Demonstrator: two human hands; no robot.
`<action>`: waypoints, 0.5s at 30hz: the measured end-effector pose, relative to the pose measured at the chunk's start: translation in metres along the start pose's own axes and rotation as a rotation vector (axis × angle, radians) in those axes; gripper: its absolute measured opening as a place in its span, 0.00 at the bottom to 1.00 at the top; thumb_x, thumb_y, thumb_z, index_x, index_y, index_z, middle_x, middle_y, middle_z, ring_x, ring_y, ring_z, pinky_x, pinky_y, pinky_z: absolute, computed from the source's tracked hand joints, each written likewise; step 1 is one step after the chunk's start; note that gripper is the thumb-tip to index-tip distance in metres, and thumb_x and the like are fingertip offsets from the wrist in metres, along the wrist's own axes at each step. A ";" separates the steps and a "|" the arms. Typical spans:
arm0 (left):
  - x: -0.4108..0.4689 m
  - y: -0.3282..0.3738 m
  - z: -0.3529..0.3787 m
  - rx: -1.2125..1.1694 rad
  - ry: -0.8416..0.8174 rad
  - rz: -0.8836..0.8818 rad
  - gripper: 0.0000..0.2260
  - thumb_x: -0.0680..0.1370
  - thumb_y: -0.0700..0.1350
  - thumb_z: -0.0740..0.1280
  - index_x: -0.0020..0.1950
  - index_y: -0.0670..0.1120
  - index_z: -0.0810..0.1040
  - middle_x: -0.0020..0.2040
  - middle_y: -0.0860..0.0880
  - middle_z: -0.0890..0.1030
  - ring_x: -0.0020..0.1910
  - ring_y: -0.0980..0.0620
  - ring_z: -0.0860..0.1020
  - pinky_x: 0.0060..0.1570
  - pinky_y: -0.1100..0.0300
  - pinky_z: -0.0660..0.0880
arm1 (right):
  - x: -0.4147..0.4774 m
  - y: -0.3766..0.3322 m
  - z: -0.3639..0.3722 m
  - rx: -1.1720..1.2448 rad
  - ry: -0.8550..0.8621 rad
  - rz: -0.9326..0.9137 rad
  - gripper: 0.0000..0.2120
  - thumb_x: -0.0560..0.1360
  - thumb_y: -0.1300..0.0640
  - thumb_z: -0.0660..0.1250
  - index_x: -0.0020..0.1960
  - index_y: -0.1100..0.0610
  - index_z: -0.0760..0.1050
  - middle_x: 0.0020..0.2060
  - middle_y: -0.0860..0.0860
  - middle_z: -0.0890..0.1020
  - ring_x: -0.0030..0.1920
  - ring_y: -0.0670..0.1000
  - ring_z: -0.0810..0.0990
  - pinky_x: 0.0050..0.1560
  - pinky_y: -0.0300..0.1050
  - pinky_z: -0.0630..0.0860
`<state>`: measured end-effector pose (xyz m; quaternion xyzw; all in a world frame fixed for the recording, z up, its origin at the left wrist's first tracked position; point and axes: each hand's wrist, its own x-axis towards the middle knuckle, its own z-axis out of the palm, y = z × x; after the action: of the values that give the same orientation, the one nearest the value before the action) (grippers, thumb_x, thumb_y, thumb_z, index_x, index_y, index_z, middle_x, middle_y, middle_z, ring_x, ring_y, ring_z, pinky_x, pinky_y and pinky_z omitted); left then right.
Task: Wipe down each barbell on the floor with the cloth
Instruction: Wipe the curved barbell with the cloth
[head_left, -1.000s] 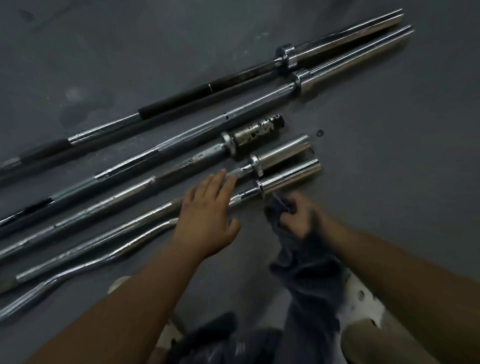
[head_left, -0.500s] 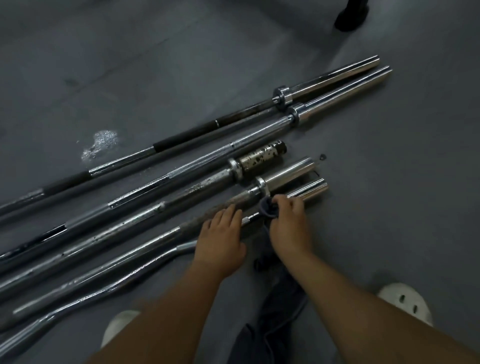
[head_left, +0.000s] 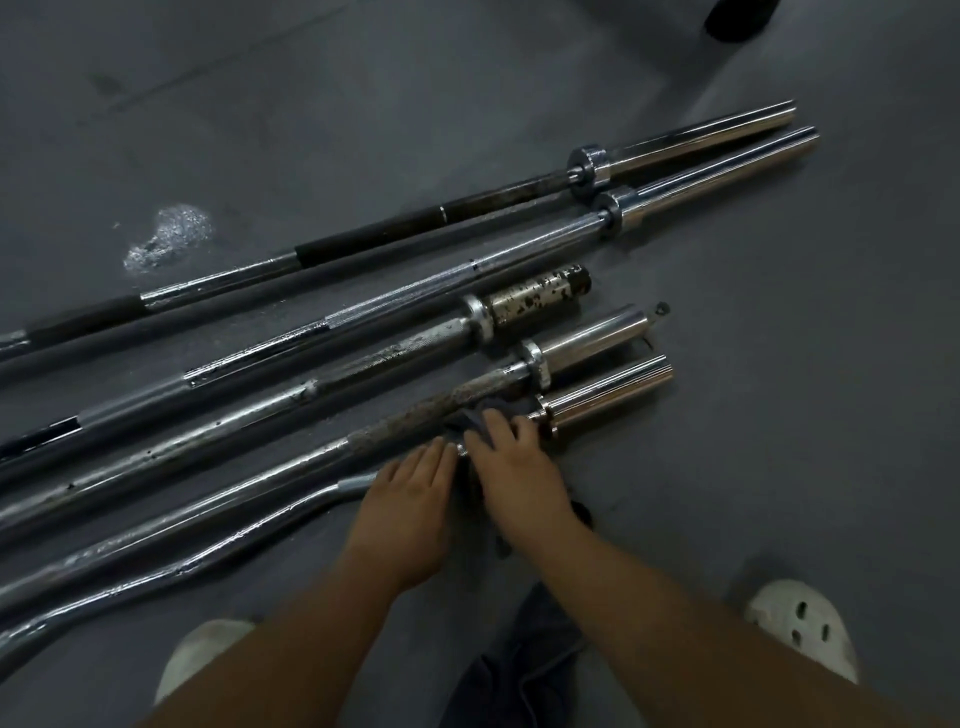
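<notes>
Cloth, bunched in the grip of the right hand on the bar, could snag at the collar, or the bar roll under the flat left hand

**Colours and patterns: floor lot**

- Floor: dark grey, with one whitish speckled patch.
- Farthest barbell: shaft banded black and chrome, sleeve polished silver.
- Second barbell: bright chrome, fine knurled hatching.
- Third barbell: dull silver, sleeve blotched with dark spots.
- Fourth barbell: grip mottled brown-grey, sleeve chrome.
- Curl bar: glossy chrome.
- Cloth: dark blue-grey.
- Shoes: white, with dark oval holes.
</notes>
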<state>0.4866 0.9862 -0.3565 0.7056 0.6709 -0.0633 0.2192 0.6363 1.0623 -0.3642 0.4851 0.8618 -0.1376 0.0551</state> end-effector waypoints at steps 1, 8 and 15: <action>0.003 -0.003 0.000 0.016 0.021 0.030 0.32 0.65 0.50 0.65 0.69 0.42 0.75 0.66 0.43 0.78 0.61 0.46 0.79 0.57 0.51 0.77 | 0.002 0.007 -0.005 -0.007 -0.017 -0.014 0.22 0.72 0.59 0.69 0.65 0.54 0.73 0.70 0.56 0.68 0.61 0.62 0.71 0.47 0.52 0.81; 0.022 -0.006 -0.006 0.021 0.000 0.021 0.23 0.75 0.43 0.67 0.71 0.46 0.71 0.62 0.47 0.79 0.54 0.45 0.81 0.47 0.54 0.78 | -0.012 0.003 0.001 0.036 -0.042 0.095 0.29 0.72 0.55 0.71 0.71 0.49 0.66 0.74 0.54 0.62 0.55 0.61 0.74 0.44 0.52 0.80; 0.025 0.001 -0.016 0.078 -0.050 -0.023 0.20 0.82 0.45 0.58 0.74 0.49 0.62 0.68 0.48 0.72 0.62 0.46 0.75 0.51 0.52 0.75 | -0.031 -0.001 -0.001 0.130 -0.108 0.133 0.32 0.77 0.57 0.64 0.77 0.46 0.54 0.79 0.52 0.47 0.60 0.62 0.71 0.58 0.53 0.75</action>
<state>0.4867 1.0150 -0.3515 0.7040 0.6704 -0.1096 0.2074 0.6519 1.0366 -0.3554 0.5356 0.8127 -0.2154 0.0789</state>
